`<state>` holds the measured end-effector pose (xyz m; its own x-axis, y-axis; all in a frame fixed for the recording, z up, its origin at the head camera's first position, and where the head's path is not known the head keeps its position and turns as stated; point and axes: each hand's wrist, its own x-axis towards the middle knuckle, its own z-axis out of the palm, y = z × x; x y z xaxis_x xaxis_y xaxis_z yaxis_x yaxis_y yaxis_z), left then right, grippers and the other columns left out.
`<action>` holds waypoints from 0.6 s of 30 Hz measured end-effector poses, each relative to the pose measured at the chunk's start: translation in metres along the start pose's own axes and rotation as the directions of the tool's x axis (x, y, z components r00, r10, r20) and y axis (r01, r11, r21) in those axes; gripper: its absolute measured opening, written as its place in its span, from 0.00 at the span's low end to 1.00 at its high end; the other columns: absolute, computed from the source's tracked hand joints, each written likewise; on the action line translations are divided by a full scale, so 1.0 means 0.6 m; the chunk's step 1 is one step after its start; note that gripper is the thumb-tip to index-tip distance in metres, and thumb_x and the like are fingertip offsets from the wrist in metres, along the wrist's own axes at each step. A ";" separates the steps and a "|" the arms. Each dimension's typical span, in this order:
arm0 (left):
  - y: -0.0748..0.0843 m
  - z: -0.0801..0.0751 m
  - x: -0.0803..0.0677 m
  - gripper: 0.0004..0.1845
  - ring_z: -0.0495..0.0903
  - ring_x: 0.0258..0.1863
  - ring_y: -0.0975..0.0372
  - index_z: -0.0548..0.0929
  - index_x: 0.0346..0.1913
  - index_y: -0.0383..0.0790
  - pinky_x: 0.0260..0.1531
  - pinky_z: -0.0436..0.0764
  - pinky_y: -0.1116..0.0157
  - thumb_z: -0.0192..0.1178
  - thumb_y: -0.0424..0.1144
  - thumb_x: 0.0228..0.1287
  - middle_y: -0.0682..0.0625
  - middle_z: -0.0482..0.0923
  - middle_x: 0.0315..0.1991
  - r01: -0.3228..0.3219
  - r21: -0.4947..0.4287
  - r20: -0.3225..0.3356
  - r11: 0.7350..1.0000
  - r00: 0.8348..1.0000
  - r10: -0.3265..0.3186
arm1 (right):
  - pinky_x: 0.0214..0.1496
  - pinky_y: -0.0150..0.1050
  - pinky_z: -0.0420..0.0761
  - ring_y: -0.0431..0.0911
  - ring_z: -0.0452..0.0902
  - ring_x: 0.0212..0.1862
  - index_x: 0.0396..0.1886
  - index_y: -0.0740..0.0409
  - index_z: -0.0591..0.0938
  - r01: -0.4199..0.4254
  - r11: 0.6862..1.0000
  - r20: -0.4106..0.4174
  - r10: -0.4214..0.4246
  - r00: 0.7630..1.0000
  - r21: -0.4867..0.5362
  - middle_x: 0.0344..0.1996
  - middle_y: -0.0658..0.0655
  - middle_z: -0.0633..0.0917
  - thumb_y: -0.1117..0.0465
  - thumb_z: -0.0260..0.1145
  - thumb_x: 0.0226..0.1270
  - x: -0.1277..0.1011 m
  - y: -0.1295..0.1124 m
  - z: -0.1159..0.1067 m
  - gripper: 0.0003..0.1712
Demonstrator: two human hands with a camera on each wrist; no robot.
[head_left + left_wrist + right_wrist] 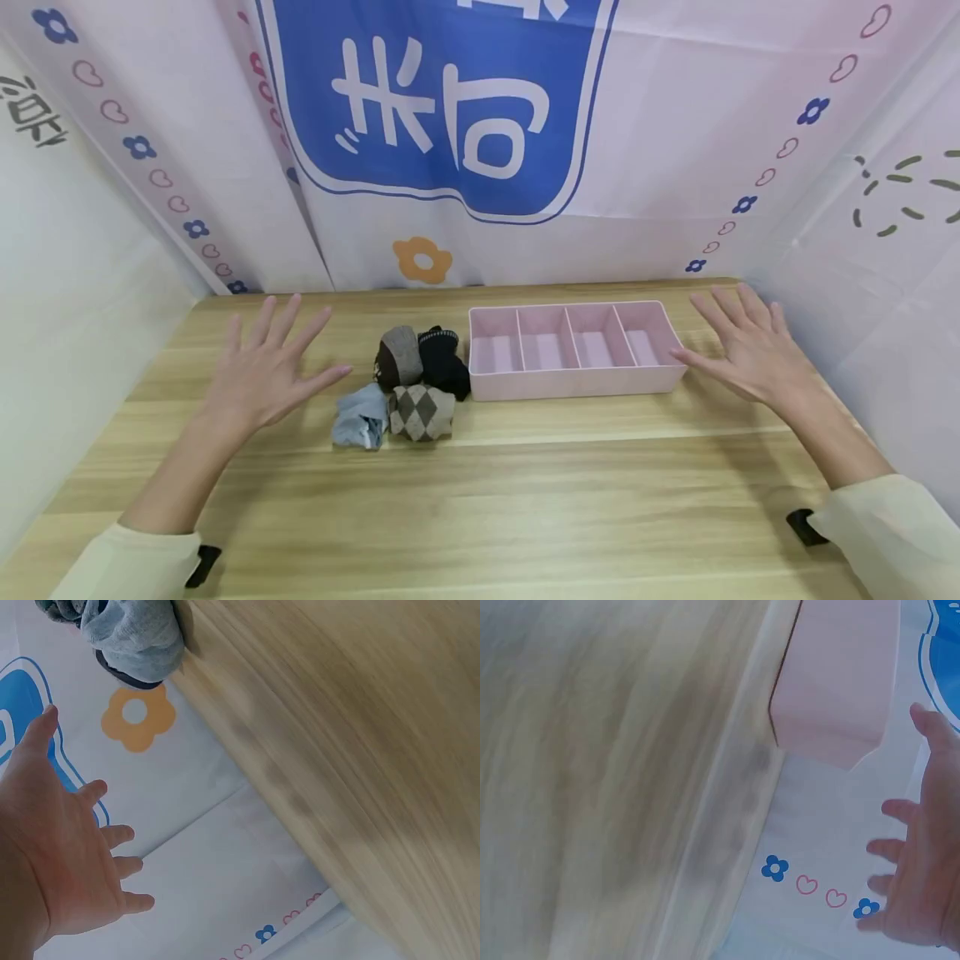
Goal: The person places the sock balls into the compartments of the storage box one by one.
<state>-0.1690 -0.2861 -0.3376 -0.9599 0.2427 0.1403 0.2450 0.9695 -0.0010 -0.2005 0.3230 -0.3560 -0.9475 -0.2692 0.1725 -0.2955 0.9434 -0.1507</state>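
My left hand (262, 371) is held over the table with fingers spread, left of a cluster of rolled socks. Nearest to it is a light blue-grey sock roll (362, 417). Beside that lies a grey argyle sock roll (422, 412), with a grey and dark brown pair (399, 358) and a black pair (444, 360) behind. A pink box (577, 382) with several compartments stands right of the socks; no contents show in it. My right hand (753, 354), fingers spread too, is at the box's right end, its thumb overlapping the corner in the head view. Neither hand holds anything.
The wooden table (525, 517) reaches back to a white printed cloth (645, 192) hanging along its far edge. More white cloth hangs at the left (90, 275) and right (885, 333) sides. Black straps show at both sleeve cuffs.
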 end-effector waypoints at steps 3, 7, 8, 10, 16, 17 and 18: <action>0.005 0.000 0.005 0.49 0.39 0.80 0.35 0.56 0.83 0.49 0.72 0.34 0.29 0.47 0.75 0.69 0.34 0.40 0.83 -0.007 -0.006 0.022 1.000 1.000 0.007 | 0.74 0.75 0.49 0.73 0.46 0.79 0.82 0.62 0.59 0.044 0.994 0.029 -0.047 0.998 0.100 0.79 0.73 0.57 0.37 0.65 0.70 0.010 -0.006 -0.001 0.52; 0.011 0.001 0.007 0.48 0.37 0.81 0.35 0.56 0.83 0.49 0.73 0.36 0.29 0.47 0.74 0.70 0.34 0.39 0.83 -0.026 -0.027 0.057 0.999 0.998 0.028 | 0.73 0.74 0.55 0.72 0.51 0.78 0.82 0.63 0.58 0.056 0.962 0.094 -0.084 0.992 0.269 0.78 0.73 0.59 0.42 0.69 0.68 0.025 -0.013 -0.002 0.53; 0.013 0.001 0.007 0.48 0.37 0.81 0.35 0.56 0.83 0.48 0.73 0.36 0.29 0.47 0.74 0.71 0.34 0.39 0.83 -0.035 -0.033 0.063 0.999 0.997 0.037 | 0.73 0.74 0.55 0.72 0.51 0.78 0.82 0.63 0.58 0.046 0.952 0.111 -0.083 0.990 0.302 0.78 0.73 0.59 0.42 0.70 0.68 0.028 -0.014 -0.003 0.53; 0.016 0.000 0.007 0.48 0.37 0.81 0.35 0.56 0.83 0.47 0.73 0.37 0.30 0.48 0.73 0.71 0.34 0.40 0.83 -0.048 -0.047 0.077 0.998 0.996 0.052 | 0.74 0.73 0.55 0.72 0.53 0.77 0.81 0.65 0.57 0.044 0.938 0.125 -0.092 0.988 0.343 0.78 0.74 0.60 0.44 0.72 0.67 0.035 -0.014 -0.001 0.54; 0.026 0.000 0.009 0.47 0.46 0.80 0.34 0.58 0.83 0.45 0.74 0.46 0.31 0.51 0.71 0.71 0.32 0.48 0.81 -0.094 -0.096 0.077 0.991 0.992 0.102 | 0.68 0.74 0.66 0.72 0.61 0.73 0.78 0.74 0.59 0.084 0.902 0.148 -0.161 0.976 0.424 0.74 0.77 0.65 0.49 0.77 0.60 0.048 -0.005 0.004 0.57; 0.027 0.000 0.011 0.47 0.49 0.79 0.34 0.58 0.82 0.45 0.73 0.50 0.31 0.52 0.70 0.71 0.32 0.52 0.80 -0.106 -0.106 0.065 0.989 0.991 0.113 | 0.66 0.74 0.68 0.72 0.63 0.72 0.78 0.74 0.60 0.092 0.894 0.151 -0.174 0.973 0.439 0.73 0.76 0.67 0.50 0.78 0.58 0.050 -0.003 0.004 0.57; 0.029 0.000 0.012 0.47 0.53 0.77 0.34 0.59 0.82 0.44 0.72 0.54 0.31 0.54 0.69 0.71 0.31 0.55 0.79 -0.121 -0.119 0.050 0.986 0.991 0.127 | 0.64 0.74 0.69 0.72 0.64 0.72 0.77 0.75 0.61 0.099 0.888 0.153 -0.186 0.971 0.449 0.72 0.76 0.68 0.51 0.79 0.57 0.053 -0.001 0.004 0.57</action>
<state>-0.1719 -0.2676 -0.3367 -0.9264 0.3657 0.0898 0.3737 0.9222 0.0998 -0.2306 0.3133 -0.3529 -0.8834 -0.4664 0.0462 -0.4114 0.7243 -0.5533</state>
